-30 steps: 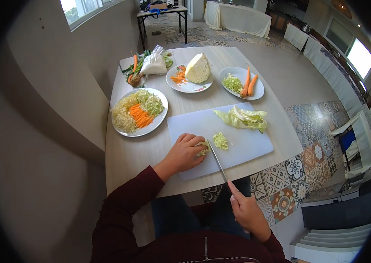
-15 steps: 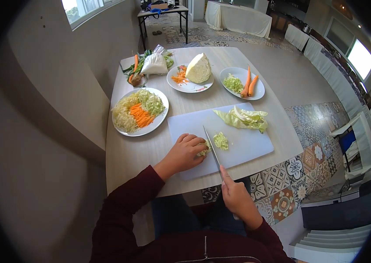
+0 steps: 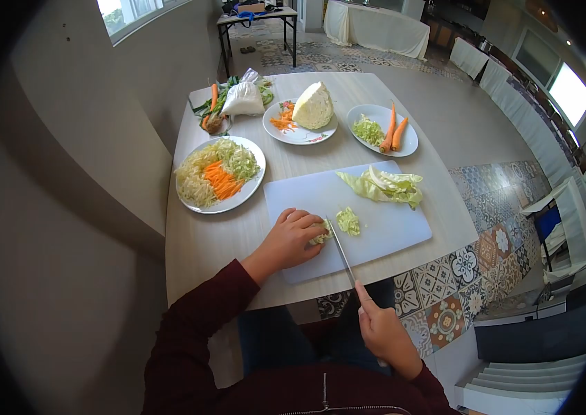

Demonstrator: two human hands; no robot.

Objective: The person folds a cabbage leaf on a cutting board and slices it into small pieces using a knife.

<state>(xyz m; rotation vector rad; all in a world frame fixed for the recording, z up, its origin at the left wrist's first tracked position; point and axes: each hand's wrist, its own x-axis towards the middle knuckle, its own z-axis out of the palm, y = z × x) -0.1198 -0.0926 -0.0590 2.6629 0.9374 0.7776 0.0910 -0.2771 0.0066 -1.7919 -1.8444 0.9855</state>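
Observation:
My left hand (image 3: pixel 294 238) presses a small bunch of cabbage (image 3: pixel 321 234) onto the white cutting board (image 3: pixel 293 197), its fingers bent over it. My right hand (image 3: pixel 381 328) grips the handle of a knife (image 3: pixel 343 252), whose blade lies along the right edge of that bunch, close to my left fingertips. Just right of the blade is a small pile of cut cabbage (image 3: pixel 348 221). Larger cabbage leaves (image 3: pixel 383 187) rest at the board's far right part.
Beyond the board stand a plate (image 3: pixel 256 187) of shredded cabbage and carrot, a plate (image 3: pixel 307 140) with a cabbage wedge (image 3: pixel 314 107), and a plate (image 3: pixel 412 142) with two carrots (image 3: pixel 397 131). A plastic bag (image 3: pixel 243 100) and vegetables lie at the far left corner.
The knife and my right hand first moved forward and left, then drew back toward me and right. My left hand has stayed nearly still on the cabbage.

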